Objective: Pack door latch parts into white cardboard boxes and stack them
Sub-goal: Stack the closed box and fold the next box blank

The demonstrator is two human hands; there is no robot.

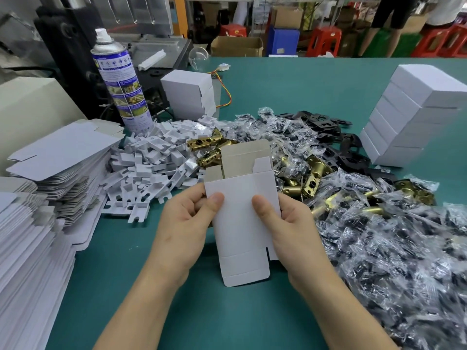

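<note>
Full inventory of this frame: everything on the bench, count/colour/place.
open box: 1, white, centre, held upright, top flaps open
flat box blanks: stacks, white, table's left side
insert pieces: heap, white, left of centre
brass latches: several, brass, behind the box
bagged parts: heap, clear bags with dark contents, right
black plates: several, black, far side of heap
tall box stack: 1, white, far right
short box stack: 1, white, beside the can
spray can: 1, blue and silver, far left, upright
table: 1, green
left grip: bare hand, holds box's left edge
right grip: bare hand, holds box's right edge
</note>
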